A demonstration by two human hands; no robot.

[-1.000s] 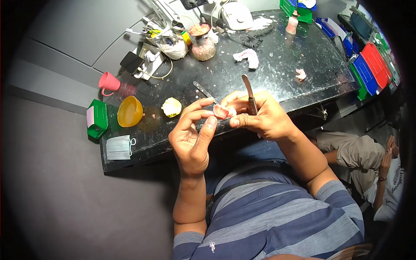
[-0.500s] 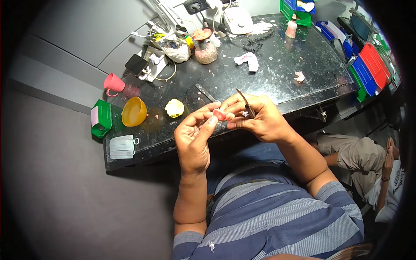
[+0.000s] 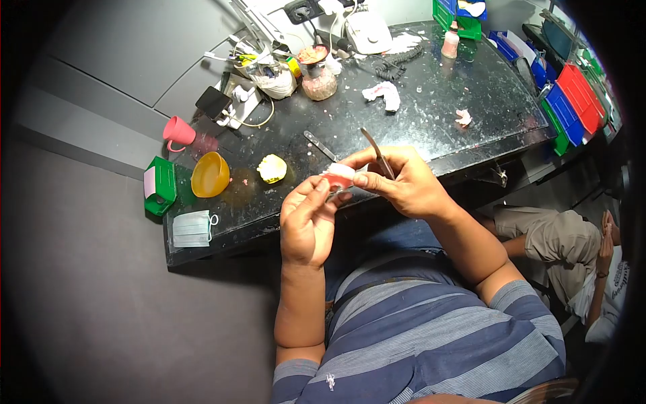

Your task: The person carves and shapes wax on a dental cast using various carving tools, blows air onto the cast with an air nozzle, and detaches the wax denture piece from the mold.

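Note:
A pink denture [image 3: 342,179] with a row of white teeth is held over the bench's front edge. My left hand [image 3: 306,225] pinches its left side between thumb and fingers. On the other side, the thumb of my right hand [image 3: 410,185] presses against the denture. A slim dark knife-like tool [image 3: 377,153] is also tucked in that right hand, its end pointing up and away from me. Part of the tool is hidden by the fingers. Just beyond my hands lies a metal spatula [image 3: 320,145], with a yellow dental cast [image 3: 272,169] to its left.
On the black bench [image 3: 431,108] are an amber bowl [image 3: 210,175], a pink mug [image 3: 180,131], a face mask [image 3: 192,229] and a white horseshoe-shaped piece [image 3: 383,96]. A pink-crusted jar [image 3: 319,85] stands at the back. Another person's knee [image 3: 572,232] shows at right.
The denture has been turned so its white teeth now face up and away. My left hand has shifted slightly right, and the knife-like tool has tilted a little left.

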